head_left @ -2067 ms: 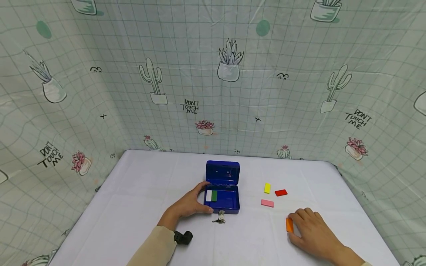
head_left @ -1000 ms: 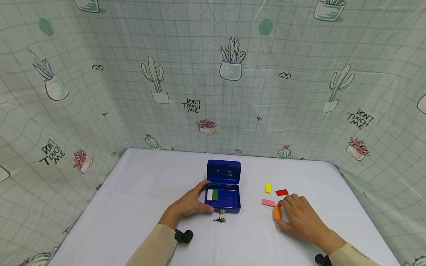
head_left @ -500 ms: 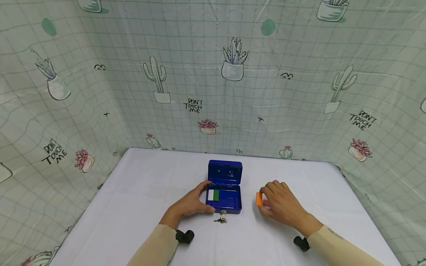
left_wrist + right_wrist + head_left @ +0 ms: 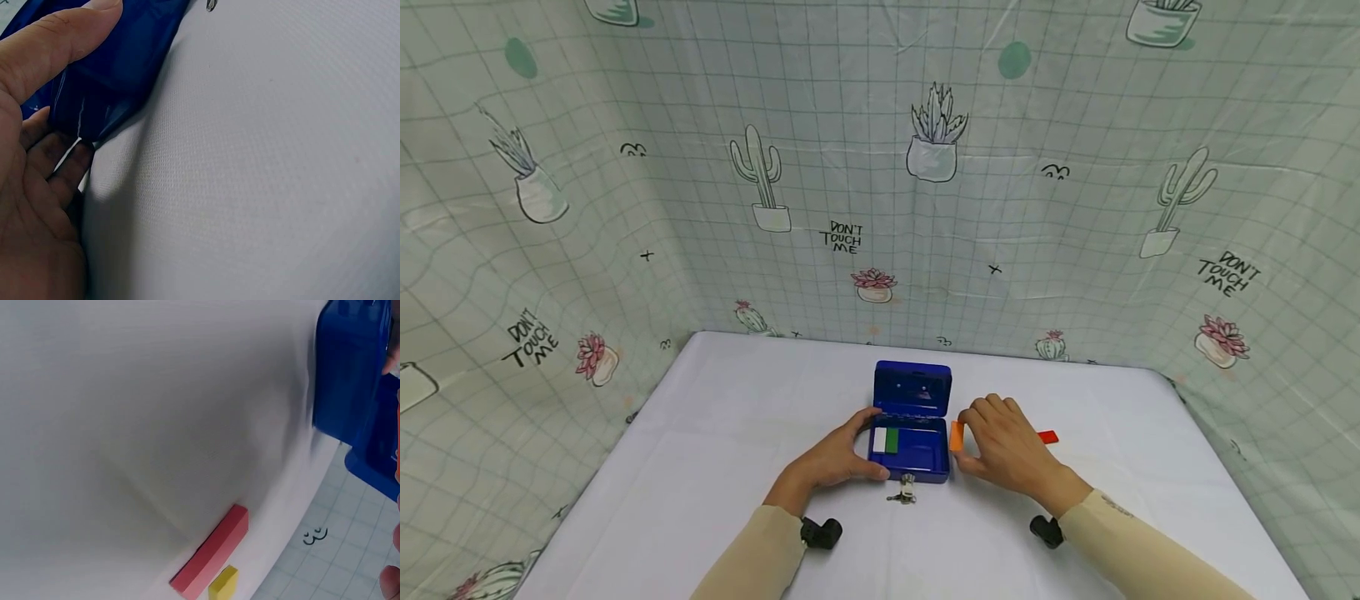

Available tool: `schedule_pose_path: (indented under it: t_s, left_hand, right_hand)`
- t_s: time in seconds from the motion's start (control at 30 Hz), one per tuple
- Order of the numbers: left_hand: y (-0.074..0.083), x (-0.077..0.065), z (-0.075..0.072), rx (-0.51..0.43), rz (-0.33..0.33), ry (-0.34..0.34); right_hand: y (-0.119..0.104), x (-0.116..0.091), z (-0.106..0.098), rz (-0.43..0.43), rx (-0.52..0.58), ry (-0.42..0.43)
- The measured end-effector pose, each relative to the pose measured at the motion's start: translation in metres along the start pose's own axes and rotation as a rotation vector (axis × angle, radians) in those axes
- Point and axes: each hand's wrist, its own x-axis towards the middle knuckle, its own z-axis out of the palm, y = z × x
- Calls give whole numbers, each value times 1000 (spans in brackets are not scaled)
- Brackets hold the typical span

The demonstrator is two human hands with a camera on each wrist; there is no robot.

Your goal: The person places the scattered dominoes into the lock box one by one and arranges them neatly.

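Note:
A blue cash box (image 4: pixel 928 457) stands on the white table with its lid (image 4: pixel 912 388) raised. Inside it, on the left, a white block (image 4: pixel 879 440) and a green block (image 4: pixel 892 440) lie side by side. My left hand (image 4: pixel 829 457) grips the box's left end, thumb at the front corner and fingers at the back. Keys (image 4: pixel 902 498) hang from the lock at the front. Just beside the box's right wall, my right hand (image 4: pixel 1006 444) pinches an orange block (image 4: pixel 957 436) between thumb and fingers.
A red block (image 4: pixel 1048 437) lies right of my right hand. In the right wrist view a pink block (image 4: pixel 212 553) and a yellow block (image 4: pixel 224 584) lie on the table; the right hand hides them from the head view. A printed grid cloth (image 4: pixel 850 167) surrounds the table.
My right hand has carried the orange block leftward and away from me, past the other blocks to the box's right side. The left hand has kept its grip on the box.

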Motion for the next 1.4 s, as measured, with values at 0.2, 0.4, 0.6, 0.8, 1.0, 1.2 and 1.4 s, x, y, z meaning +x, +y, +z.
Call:
schedule_pose_path:
  t_s: [0.2,0.4,0.6,0.8,1.0,1.2,1.4]
  left_hand:
    - [0,0,1,4,-7,5]
    - [0,0,1,7,-9,13]
    - [1,0,2,10,-19,16]
    - [2,-1,3,10,-35,23]
    - [2,-1,2,16,-30,22]
    - [2,-1,2,22,-29,17]
    - [1,0,3,22,-39,16]
  right_hand:
    - [-2,5,1,10,3,-16]
    - [-3,8,5,8,14,-19]
    - [-6,12,8,-4,13,10]
    - [-9,16,10,-7,-2,-16]
    - [-12,21,11,4,-7,-65]
    - [-15,26,13,1,3,-68]
    - [-20,31,15,0,12,-68]
